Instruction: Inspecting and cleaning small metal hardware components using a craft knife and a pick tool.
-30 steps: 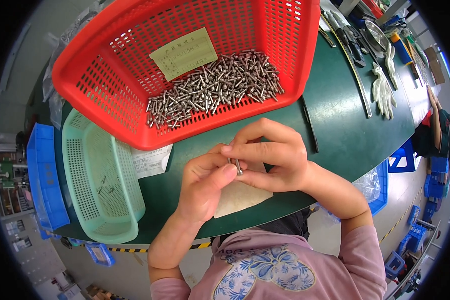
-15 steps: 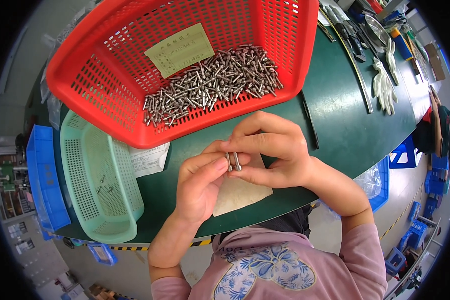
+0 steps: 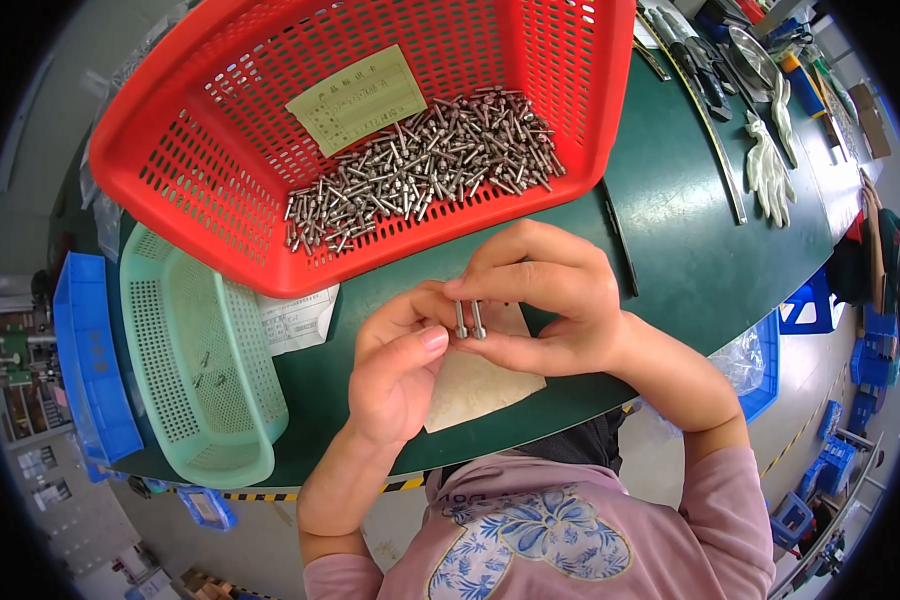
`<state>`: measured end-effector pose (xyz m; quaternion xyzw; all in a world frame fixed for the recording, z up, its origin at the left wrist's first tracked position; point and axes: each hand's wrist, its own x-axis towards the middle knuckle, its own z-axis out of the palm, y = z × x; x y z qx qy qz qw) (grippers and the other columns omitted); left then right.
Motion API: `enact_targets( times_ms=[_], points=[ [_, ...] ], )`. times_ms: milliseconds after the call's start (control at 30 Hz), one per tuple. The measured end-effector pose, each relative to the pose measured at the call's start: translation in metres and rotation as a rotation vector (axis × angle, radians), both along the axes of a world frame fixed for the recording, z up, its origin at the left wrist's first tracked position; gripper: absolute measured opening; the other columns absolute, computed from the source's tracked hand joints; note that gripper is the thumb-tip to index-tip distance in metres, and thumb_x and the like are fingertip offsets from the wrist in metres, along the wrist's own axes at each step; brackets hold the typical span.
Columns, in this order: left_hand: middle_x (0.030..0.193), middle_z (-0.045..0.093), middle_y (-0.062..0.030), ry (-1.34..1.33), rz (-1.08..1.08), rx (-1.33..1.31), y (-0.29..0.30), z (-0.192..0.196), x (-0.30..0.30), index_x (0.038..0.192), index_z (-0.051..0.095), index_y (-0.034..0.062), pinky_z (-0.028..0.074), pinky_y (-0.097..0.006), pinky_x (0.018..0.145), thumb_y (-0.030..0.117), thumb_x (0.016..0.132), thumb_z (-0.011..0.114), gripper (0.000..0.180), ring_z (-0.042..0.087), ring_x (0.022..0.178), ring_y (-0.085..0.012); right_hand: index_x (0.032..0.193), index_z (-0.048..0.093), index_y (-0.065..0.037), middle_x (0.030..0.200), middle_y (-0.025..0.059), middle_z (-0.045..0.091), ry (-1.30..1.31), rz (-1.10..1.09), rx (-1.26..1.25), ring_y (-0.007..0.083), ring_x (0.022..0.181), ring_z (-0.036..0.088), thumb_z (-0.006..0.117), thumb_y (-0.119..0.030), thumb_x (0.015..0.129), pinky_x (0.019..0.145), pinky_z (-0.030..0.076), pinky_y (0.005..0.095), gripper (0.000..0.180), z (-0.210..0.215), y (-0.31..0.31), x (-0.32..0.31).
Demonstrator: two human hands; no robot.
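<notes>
Two small metal bolts (image 3: 479, 322) stand side by side, heads down, pinched between the thumb and index finger of my right hand (image 3: 555, 300). Right beside them is my left hand (image 3: 395, 355), its fingers curled behind the bolts and its thumb held apart from them. Whether the left fingertips touch the bolts is hidden. Under both hands lies a beige sheet (image 3: 480, 390) on the green table (image 3: 670, 260). Beyond them a tilted red perforated basket (image 3: 320, 278) holds a heap of similar metal bolts (image 3: 430, 160) and a yellowish label card (image 3: 355, 100).
On the left, a pale green basket (image 3: 260, 400) holds a few small metal pieces, with a blue bin (image 3: 95, 350) beyond it. A printed paper (image 3: 305, 318) lies beside the green basket. White gloves (image 3: 768, 175), a steel ruler (image 3: 710, 130) and tools are at the right.
My left thumb has drawn back from the left bolt and slid slightly left. Both bolts now sit together in my right hand's pinch, with more of their length showing.
</notes>
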<state>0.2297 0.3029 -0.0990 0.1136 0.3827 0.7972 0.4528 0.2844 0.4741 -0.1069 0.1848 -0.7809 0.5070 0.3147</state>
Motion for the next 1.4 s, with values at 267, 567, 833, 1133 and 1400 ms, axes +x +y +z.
enact_targets(
  times_ms=[267,567,833,1133,1400],
  points=[
    [0.095,0.057,-0.0084,0.007,0.002,0.013,-0.001,-0.002,-0.001,0.087,0.057,-0.0014,0.039,-0.028,0.083,0.009,0.085,0.05,0.013,0.053,0.089,-0.0151,0.096,0.066,0.001,0.083,0.0112,0.059,-0.013,-0.008,0.015,0.0188,0.07,0.059,0.076,-0.005,0.063,0.057,0.048,0.0273,0.035,0.002,0.0,0.0],
    [0.098,0.056,-0.0094,0.015,0.03,-0.021,-0.001,-0.001,0.0,0.091,0.06,-0.0047,0.041,-0.031,0.083,0.006,0.085,0.048,0.018,0.054,0.091,-0.0164,0.096,0.066,0.0,0.083,0.0107,0.059,-0.024,-0.009,-0.003,0.0184,0.069,0.059,0.076,-0.005,0.063,0.057,0.048,0.0269,0.035,0.001,-0.001,0.0],
    [0.099,0.056,-0.0086,0.06,0.017,-0.048,-0.002,-0.006,0.0,0.081,0.06,-0.0006,0.043,-0.027,0.081,0.002,0.083,0.059,0.003,0.054,0.091,-0.0158,0.087,0.067,-0.008,0.077,0.0013,0.056,-0.032,-0.101,0.01,0.0175,0.062,0.057,0.075,-0.009,0.055,0.051,0.045,0.0287,0.034,-0.002,-0.007,-0.001],
    [0.105,0.057,-0.0119,0.038,-0.064,-0.01,0.004,-0.006,-0.003,0.095,0.062,-0.0058,0.043,-0.033,0.088,0.008,0.087,0.052,0.019,0.055,0.098,-0.0192,0.088,0.067,-0.007,0.078,0.0021,0.056,-0.038,-0.1,0.003,0.0181,0.062,0.057,0.076,-0.01,0.056,0.052,0.046,0.0292,0.033,0.002,0.002,-0.001],
    [0.098,0.059,-0.0087,0.227,0.008,-0.113,0.001,0.005,0.001,0.091,0.061,-0.0061,0.047,-0.028,0.08,0.006,0.088,0.054,0.015,0.058,0.089,-0.0133,0.104,0.063,0.001,0.085,0.0126,0.059,-0.031,-0.057,0.172,0.0223,0.072,0.059,0.077,-0.01,0.06,0.06,0.048,0.0298,0.048,0.013,0.002,0.002]
  ],
)
